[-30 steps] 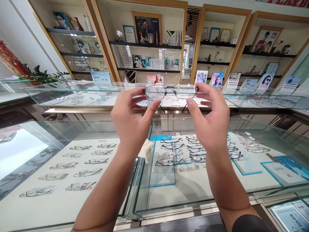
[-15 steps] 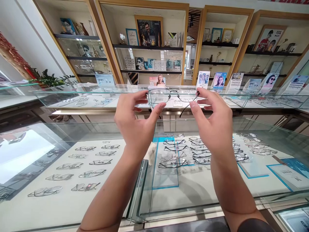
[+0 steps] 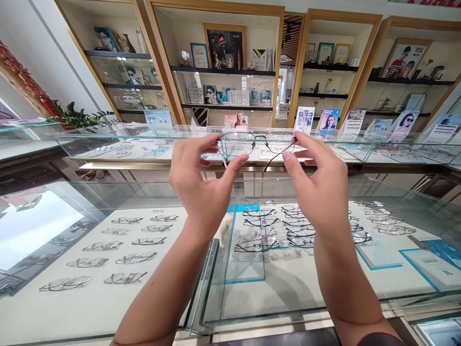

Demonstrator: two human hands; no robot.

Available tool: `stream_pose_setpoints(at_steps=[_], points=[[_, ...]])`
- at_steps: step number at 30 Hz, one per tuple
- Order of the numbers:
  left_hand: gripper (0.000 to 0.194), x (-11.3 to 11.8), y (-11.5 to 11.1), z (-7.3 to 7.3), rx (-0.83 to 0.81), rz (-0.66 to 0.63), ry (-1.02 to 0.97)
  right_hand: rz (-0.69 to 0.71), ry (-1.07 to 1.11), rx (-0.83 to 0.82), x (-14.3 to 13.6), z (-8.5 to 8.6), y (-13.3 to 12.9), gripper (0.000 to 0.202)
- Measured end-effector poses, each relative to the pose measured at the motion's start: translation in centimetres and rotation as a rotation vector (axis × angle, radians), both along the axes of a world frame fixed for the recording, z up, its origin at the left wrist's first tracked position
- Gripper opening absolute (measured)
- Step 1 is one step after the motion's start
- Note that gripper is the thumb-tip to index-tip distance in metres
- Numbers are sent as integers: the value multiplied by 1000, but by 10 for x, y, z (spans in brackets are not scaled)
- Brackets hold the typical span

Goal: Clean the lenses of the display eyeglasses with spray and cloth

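A pair of eyeglasses (image 3: 260, 138) with thin dark frames is held up level above the glass counter, lenses upright. My left hand (image 3: 205, 168) grips its left end, index finger and thumb at the hinge side. At the opposite end, my right hand (image 3: 313, 173) pinches the frame between index finger and thumb. One dark temple arm hangs down and inward near my right thumb; the other is partly hidden behind my left thumb. Below, inside the case, lie rows of eyeglasses (image 3: 261, 222) between my forearms.
The near glass display case (image 3: 245, 315) spans the front, with more eyeglasses (image 3: 137, 258) at left. Beyond it stands a second glass counter (image 3: 151, 166) carrying upright cards such as a purple poster (image 3: 329, 120). Wooden shelves (image 3: 223, 69) line the back wall. A plant (image 3: 77, 117) is at left.
The hands and eyeglasses stay almost in place, with the hanging temple arm slightly shifted left. The camera view has moved a little.
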State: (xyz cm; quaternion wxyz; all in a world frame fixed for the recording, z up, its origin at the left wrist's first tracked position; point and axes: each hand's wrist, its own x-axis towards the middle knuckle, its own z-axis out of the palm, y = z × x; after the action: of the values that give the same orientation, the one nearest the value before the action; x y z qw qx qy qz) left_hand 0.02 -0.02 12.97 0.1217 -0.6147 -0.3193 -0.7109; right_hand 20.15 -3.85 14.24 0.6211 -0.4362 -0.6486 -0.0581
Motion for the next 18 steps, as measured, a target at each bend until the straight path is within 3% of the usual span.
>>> stream_pose_setpoints(at_steps=[5, 13, 18], points=[[43, 0, 0, 1, -38, -9, -16, 36, -2, 12, 1, 0, 1, 38], [43, -5, 17, 1, -169, -166, -50, 128, 32, 35, -4, 4, -4, 41], [50, -2, 21, -2, -149, -149, -81, 158, 29, 43, -6, 2, -1, 40]])
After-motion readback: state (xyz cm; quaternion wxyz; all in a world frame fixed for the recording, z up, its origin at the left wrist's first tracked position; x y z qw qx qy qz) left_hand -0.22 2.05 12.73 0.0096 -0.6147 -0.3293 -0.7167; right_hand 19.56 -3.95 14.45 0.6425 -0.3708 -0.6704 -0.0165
